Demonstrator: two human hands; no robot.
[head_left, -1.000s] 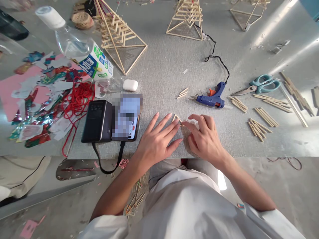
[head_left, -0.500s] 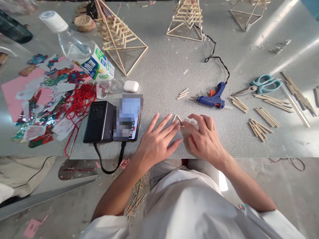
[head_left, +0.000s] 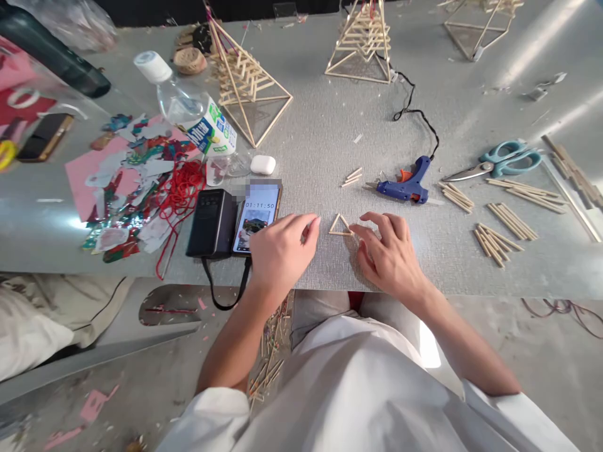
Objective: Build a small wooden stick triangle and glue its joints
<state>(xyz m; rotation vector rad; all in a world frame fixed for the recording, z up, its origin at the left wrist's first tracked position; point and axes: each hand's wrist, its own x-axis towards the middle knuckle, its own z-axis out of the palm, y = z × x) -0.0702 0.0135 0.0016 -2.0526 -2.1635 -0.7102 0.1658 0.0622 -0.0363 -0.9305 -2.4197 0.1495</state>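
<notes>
Three short wooden sticks form a small triangle on the table in front of me. My right hand is beside it, fingers bent and apart, the index fingertip at the right corner. Just left of the triangle, my left hand is raised and curled, thumb and index tips close together, with nothing visible between them. Its other fingers are hidden under the hand. The left hand overlaps the lower right edge of a phone. Past the triangle lie a few loose short sticks and a blue glue gun.
Scissors and several stick piles lie at the right. A power bank, red string, a plastic bottle and foil scraps fill the left. Stick pyramids stand at the back, near a black cord.
My left hand has moved left off the triangle and its spread fingers have curled in. The triangle now shows whole. My right hand stays near its right corner. The view has shifted slightly left.
</notes>
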